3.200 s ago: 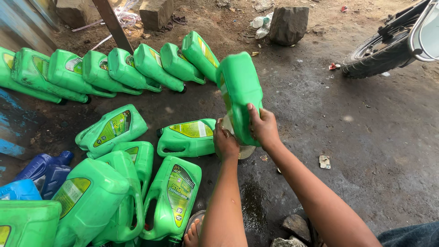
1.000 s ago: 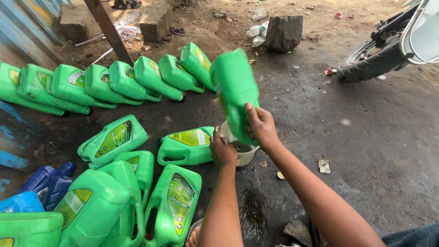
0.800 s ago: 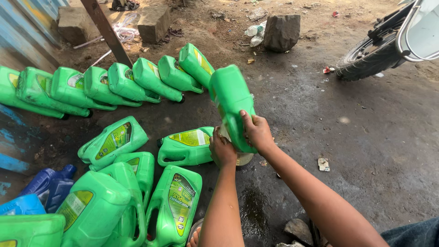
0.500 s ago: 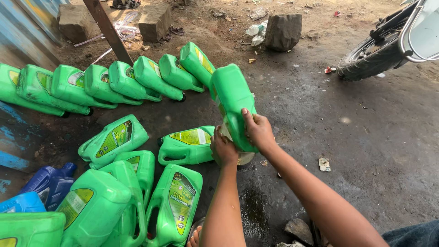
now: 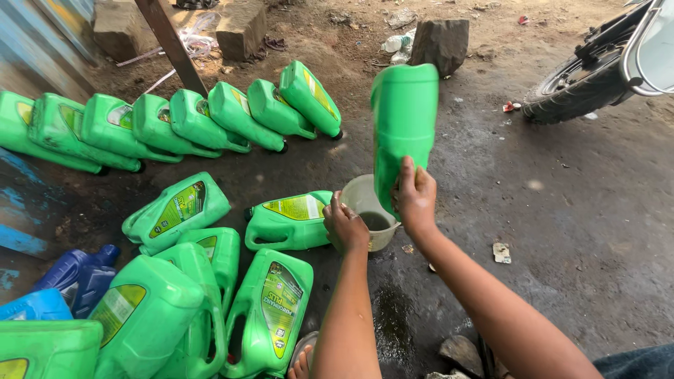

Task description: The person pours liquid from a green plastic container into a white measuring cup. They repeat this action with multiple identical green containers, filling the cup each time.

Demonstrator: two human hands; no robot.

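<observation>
My right hand [image 5: 415, 195] grips a green plastic jug [image 5: 402, 119], held upside down with its mouth over a small white cup [image 5: 362, 195] that holds dark liquid. My left hand [image 5: 345, 224] clasps the near left side of that cup on the ground. A green jug with a yellow label [image 5: 288, 220] lies on its side just left of the cup.
A row of several green jugs [image 5: 175, 123] leans along the back left. More green jugs [image 5: 210, 295] lie in front of me, with blue jugs [image 5: 67, 281] at far left. A stone block [image 5: 439, 42] and a motorcycle wheel [image 5: 579, 88] stand beyond. The ground is dark and oily.
The inverted green jug has swung up from a tilt to nearly vertical above the cup. My left hand stays on the cup.
</observation>
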